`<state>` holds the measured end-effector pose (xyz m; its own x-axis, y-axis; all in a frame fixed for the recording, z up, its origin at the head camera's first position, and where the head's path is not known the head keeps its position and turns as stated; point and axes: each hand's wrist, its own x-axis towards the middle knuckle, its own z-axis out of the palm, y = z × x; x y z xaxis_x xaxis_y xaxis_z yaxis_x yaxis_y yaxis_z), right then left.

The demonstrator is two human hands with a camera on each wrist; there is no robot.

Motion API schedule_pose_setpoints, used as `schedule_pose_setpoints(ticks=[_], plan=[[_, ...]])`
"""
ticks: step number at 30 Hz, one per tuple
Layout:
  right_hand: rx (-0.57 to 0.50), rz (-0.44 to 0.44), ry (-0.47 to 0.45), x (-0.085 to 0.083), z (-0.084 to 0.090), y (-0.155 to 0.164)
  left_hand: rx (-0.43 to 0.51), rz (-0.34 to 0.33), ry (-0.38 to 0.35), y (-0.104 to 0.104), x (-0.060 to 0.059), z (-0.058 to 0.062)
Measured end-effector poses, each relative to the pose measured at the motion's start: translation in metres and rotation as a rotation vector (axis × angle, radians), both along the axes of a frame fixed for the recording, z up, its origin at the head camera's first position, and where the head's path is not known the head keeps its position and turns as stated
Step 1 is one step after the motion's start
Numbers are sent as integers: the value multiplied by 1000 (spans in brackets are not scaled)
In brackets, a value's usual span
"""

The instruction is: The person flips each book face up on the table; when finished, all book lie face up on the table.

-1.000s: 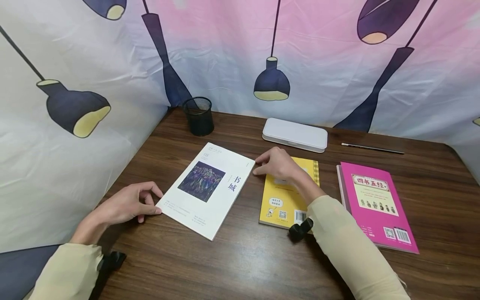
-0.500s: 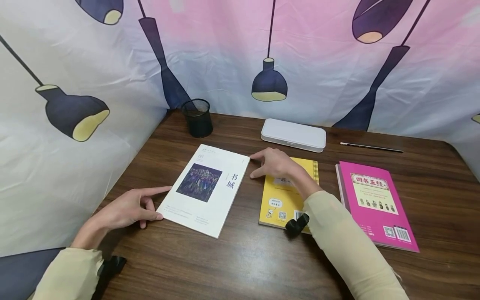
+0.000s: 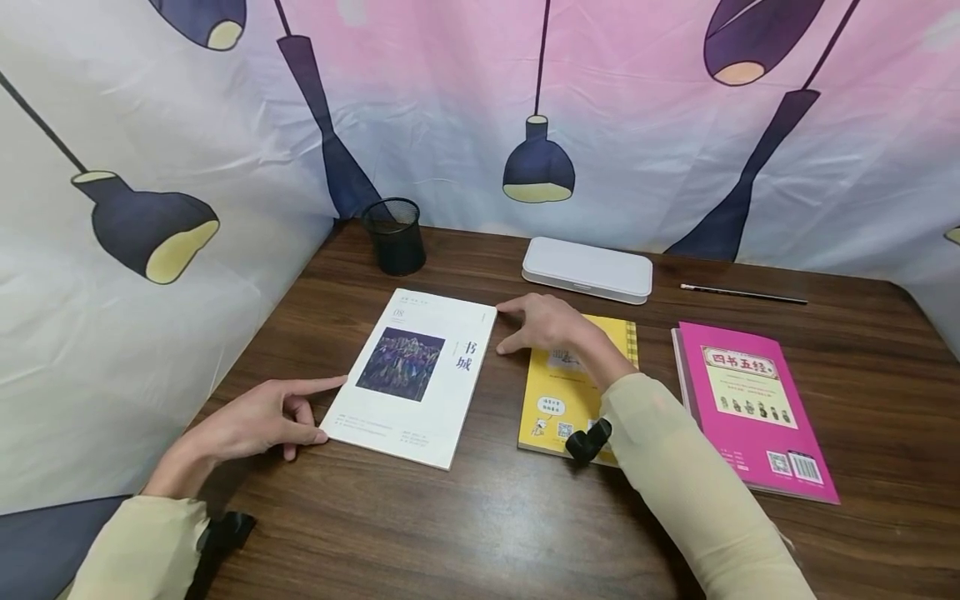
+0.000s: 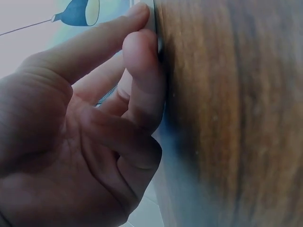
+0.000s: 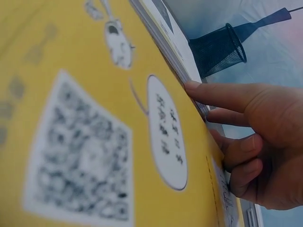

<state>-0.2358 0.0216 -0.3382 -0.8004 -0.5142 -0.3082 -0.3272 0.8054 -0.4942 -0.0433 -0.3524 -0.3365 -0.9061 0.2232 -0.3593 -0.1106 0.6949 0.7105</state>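
A white book (image 3: 403, 425) with a dark picture on its cover lies flat on the table, slightly slanted. At its left edge my left hand (image 3: 251, 423) touches with a straight index finger, and the thumb meets the near left corner. In the left wrist view the other fingers (image 4: 142, 94) bend loosely beside the tabletop. My right hand (image 3: 551, 323) has its index fingertip at the far right corner of the white book, the thumb close to the right edge. Under that hand and wrist lies a yellow book (image 3: 577, 400), partly hidden. The right wrist view shows the index finger (image 5: 227, 96) against the white book's side.
A pink book (image 3: 757, 417) lies on the right of the wooden table (image 3: 495, 533). Along the back stand a black mesh pen holder (image 3: 395, 237) and a white pencil case (image 3: 587, 271), with a pencil (image 3: 742, 294) to their right. A printed cloth hangs behind the table.
The white book has turned a little and sits straighter, its near right corner shifted right. My left index finger has straightened along its edge; my right hand has moved slightly left.
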Motion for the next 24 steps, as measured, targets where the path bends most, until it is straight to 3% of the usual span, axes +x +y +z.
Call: schedule_pose_setpoints(ticks=[24], plan=[[37,1,-4,-3,1,-5,16,15,-9,3,-2,0]])
